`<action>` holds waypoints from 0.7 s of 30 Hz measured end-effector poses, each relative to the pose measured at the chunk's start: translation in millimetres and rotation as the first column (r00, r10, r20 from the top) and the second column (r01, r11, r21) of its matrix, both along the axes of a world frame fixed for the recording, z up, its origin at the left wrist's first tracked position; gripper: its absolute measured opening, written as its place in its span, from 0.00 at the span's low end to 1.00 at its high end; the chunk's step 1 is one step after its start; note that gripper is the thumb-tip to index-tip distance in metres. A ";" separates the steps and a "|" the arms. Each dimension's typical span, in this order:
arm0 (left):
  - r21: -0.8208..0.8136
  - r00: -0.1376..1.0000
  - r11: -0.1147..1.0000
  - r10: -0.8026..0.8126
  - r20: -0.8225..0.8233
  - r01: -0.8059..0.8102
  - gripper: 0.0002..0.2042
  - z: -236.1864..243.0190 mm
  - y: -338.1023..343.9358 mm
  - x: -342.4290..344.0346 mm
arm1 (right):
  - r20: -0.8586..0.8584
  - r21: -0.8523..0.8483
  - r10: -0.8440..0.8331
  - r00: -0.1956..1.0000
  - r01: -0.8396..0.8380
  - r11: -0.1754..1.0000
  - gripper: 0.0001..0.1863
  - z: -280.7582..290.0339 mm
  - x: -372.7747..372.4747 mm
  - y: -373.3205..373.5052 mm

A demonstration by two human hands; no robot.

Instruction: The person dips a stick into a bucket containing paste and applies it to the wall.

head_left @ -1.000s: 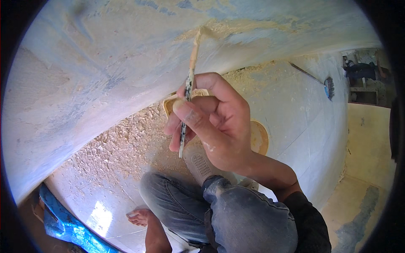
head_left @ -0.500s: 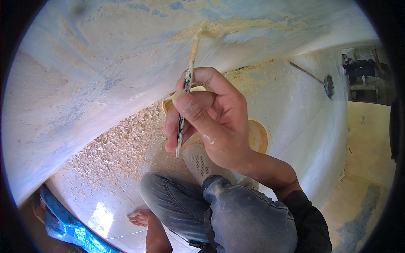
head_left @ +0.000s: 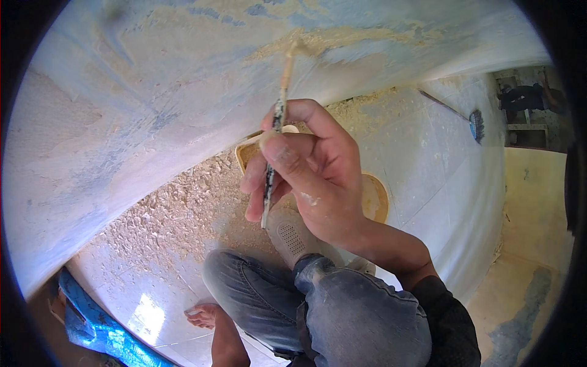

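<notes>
My right hand (head_left: pixel 312 171) pinches a slim, paint-spattered hand tool (head_left: pixel 282 110) between thumb and fingers. The tool is long and narrow, dark with white spatter along its grip and tan toward its far tip. That tip meets or nearly meets a rough beige patch (head_left: pixel 342 41) on the pale wall (head_left: pixel 153 79); whether it touches, I cannot tell. Low down beside my bent knee, my left hand (head_left: pixel 203 315) is held out over the tiled floor with its fingers stretched, holding nothing visible.
Scraped flakes (head_left: pixel 165 214) litter the floor along the wall. Partly behind my right hand are a yellowish tray (head_left: pixel 243 158) and a round yellow container (head_left: pixel 375 199). A long-handled brush (head_left: pixel 476 126) rests farther right. Blue plastic sheeting (head_left: pixel 101 327) lies at lower left. Another person (head_left: pixel 526 98) is at far right.
My right hand and the slim tool have shifted slightly to the right. The left hand stays where it was.
</notes>
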State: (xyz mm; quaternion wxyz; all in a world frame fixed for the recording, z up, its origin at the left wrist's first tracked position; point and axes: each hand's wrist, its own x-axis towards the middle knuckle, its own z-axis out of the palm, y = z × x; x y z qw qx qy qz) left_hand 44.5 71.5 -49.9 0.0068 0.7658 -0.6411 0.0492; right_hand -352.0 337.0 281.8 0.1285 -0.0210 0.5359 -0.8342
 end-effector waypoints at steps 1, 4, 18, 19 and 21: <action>-0.005 1.000 1.000 0.001 0.000 -0.001 0.26 -0.7 -2.6 2.2 | 0.000 -0.005 0.001 1.000 -0.001 1.000 0.12 -1.5 -1.4 0.0; -0.021 1.000 1.000 0.005 -0.020 -0.005 0.26 -3.5 -5.9 6.5 | -0.092 0.008 0.119 0.989 -0.118 0.993 0.12 -4.5 -2.1 2.2; 0.013 1.000 1.000 0.014 -0.008 -0.014 0.26 3.1 -1.9 -2.0 | -0.123 0.021 0.061 0.991 -0.059 0.998 0.14 -4.5 -4.8 7.9; 0.013 1.000 1.000 0.014 -0.008 -0.014 0.26 4.3 -1.8 -2.8 | -0.123 0.021 0.061 0.991 -0.059 0.998 0.14 -6.1 -4.6 9.1; 0.018 1.000 1.000 0.022 -0.001 -0.022 0.26 6.6 -0.9 -4.7 | -0.171 0.073 0.096 0.981 -0.085 0.994 0.14 -8.0 -4.0 13.2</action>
